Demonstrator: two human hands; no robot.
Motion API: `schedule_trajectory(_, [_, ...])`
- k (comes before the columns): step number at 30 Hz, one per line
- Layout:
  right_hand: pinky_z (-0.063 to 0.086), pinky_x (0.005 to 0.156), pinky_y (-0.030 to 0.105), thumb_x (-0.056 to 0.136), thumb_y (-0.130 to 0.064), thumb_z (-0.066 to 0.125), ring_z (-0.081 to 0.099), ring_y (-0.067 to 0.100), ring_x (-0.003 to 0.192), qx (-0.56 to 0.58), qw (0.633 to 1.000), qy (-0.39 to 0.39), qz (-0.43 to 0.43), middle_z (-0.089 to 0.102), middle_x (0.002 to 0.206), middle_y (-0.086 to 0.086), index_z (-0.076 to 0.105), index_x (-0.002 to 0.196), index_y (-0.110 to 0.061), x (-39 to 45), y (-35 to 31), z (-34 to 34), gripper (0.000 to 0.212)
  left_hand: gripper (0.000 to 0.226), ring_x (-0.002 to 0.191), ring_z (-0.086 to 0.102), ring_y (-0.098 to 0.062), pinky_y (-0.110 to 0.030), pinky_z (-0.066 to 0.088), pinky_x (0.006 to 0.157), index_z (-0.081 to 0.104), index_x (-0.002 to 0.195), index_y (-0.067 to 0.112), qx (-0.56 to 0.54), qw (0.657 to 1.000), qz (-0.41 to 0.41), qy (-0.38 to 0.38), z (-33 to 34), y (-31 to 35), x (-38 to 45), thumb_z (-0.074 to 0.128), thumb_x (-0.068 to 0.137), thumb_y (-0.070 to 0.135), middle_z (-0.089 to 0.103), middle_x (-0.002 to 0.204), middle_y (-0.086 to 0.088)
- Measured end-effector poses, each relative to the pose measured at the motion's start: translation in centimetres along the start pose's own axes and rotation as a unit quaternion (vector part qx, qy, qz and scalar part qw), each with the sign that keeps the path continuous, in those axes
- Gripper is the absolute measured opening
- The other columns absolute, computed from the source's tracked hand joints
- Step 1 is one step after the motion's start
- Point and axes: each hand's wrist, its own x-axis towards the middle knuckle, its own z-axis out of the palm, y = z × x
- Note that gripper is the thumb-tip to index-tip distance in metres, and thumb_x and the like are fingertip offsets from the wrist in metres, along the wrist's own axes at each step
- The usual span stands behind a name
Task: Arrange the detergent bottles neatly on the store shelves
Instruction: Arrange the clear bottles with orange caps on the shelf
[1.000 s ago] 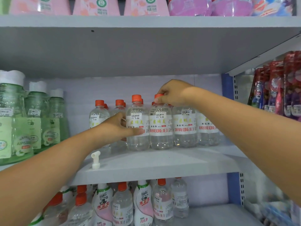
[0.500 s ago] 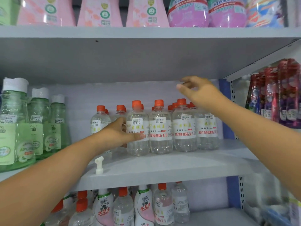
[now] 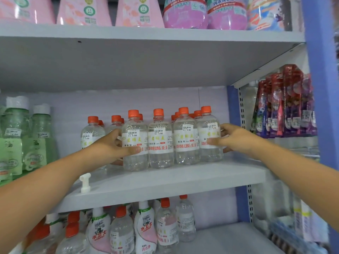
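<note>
Four clear bottles [image 3: 160,140] in a near row on the middle shelf [image 3: 165,182]. Left hand [image 3: 111,145] curled round the left end one, right hand [image 3: 233,139] curled round the right end one. Could tip and knock the far ones if squeezed too hard. Smooth, round, see-through plastic, orange ribbed caps, shiny paper labels.
</note>
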Motion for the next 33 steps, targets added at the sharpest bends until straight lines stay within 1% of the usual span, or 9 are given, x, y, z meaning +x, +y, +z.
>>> schedule_trajectory(2, [0.063,0.089,0.037,0.081,-0.032,0.087,0.072,0.013,0.101,0.005,1.000,-0.001,0.001,0.071,0.112,-0.007,0.062,0.128,-0.021,0.1,0.1,-0.1,0.054,0.094,0.094,0.077,-0.007,-0.032,0.065,0.072,0.052,0.114,0.052,-0.016,1.000,-0.001,0.000,0.0,-0.1,0.0,0.091,0.032,0.076,0.073,0.118,0.010])
schedule_trajectory(8, [0.061,0.094,0.038,0.085,-0.034,0.084,0.072,0.010,0.104,0.005,1.000,-0.025,-0.001,0.073,0.115,-0.010,0.063,0.131,-0.023,0.2,0.3,-0.2,0.052,0.077,0.093,0.077,-0.006,-0.028,0.064,0.072,0.055,0.114,0.048,-0.019,1.000,-0.014,-0.009,-0.1,-0.2,0.1,0.091,0.048,0.063,0.076,0.111,0.013])
schedule_trajectory(11, [0.061,0.092,0.039,0.084,-0.040,0.083,0.071,0.011,0.103,-0.013,1.000,-0.021,0.001,0.071,0.115,-0.009,0.060,0.128,-0.028,0.3,0.7,-0.1,0.051,0.062,0.093,0.077,-0.004,-0.025,0.063,0.073,0.058,0.112,0.047,-0.008,0.999,-0.017,-0.030,-0.3,0.1,-0.3,0.091,0.061,0.053,0.078,0.106,0.017])
schedule_trajectory(15, [0.064,0.085,0.038,0.078,-0.046,0.086,0.071,0.012,0.100,-0.025,0.999,-0.026,0.005,0.070,0.114,-0.009,0.057,0.126,-0.033,0.5,1.0,-0.1,0.057,0.043,0.090,0.076,-0.002,-0.021,0.062,0.068,0.059,0.114,0.042,-0.003,1.000,-0.018,-0.020,0.1,0.5,-0.8,0.086,0.082,0.033,0.075,0.114,0.012])
schedule_trajectory(22, [0.061,0.067,0.024,0.078,-0.051,0.084,0.070,0.006,0.095,-0.046,0.999,-0.024,-0.002,0.068,0.110,-0.015,0.059,0.127,-0.033,0.4,0.9,0.0,0.057,0.044,0.093,0.076,-0.003,-0.025,0.063,0.075,0.061,0.119,0.038,-0.013,1.000,-0.015,-0.016,0.3,0.6,-1.1,0.085,0.083,0.033,0.074,0.118,0.010])
schedule_trajectory(28, [0.054,0.071,0.023,0.081,-0.053,0.080,0.067,0.003,0.095,-0.064,0.998,-0.023,-0.003,0.066,0.107,-0.020,0.057,0.134,-0.031,0.3,0.9,0.0,0.062,0.046,0.093,0.076,-0.003,-0.025,0.064,0.075,0.062,0.121,0.039,-0.017,1.000,-0.011,-0.017,0.4,0.7,-1.2,0.085,0.082,0.035,0.074,0.120,0.008])
schedule_trajectory(30, [0.050,0.066,0.018,0.082,-0.054,0.079,0.065,0.000,0.093,-0.072,0.997,-0.028,-0.004,0.063,0.104,-0.023,0.054,0.137,-0.031,0.1,0.7,0.2,0.065,0.045,0.092,0.076,-0.003,-0.024,0.063,0.073,0.061,0.119,0.040,-0.019,1.000,-0.010,-0.017,0.4,0.8,-1.2,0.085,0.082,0.034,0.073,0.121,0.008])
schedule_trajectory(31, [0.047,0.065,0.017,0.082,-0.056,0.078,0.063,-0.002,0.091,-0.078,0.997,-0.018,-0.012,0.061,0.104,-0.025,0.052,0.139,-0.031,-0.1,0.4,0.3,0.068,0.045,0.091,0.076,-0.003,-0.024,0.063,0.072,0.060,0.118,0.041,-0.020,1.000,-0.010,-0.018,0.4,0.8,-1.1,0.085,0.082,0.034,0.072,0.121,0.008])
schedule_trajectory(33, [0.047,0.073,0.020,0.083,-0.058,0.075,0.061,0.002,0.094,-0.092,0.993,0.045,-0.062,0.058,0.110,-0.024,0.046,0.148,-0.028,-0.1,-0.4,0.1,0.077,0.044,0.092,0.076,-0.004,-0.026,0.063,0.075,0.057,0.117,0.043,-0.018,1.000,-0.011,-0.017,0.5,0.8,-1.0,0.085,0.083,0.036,0.071,0.122,0.008])
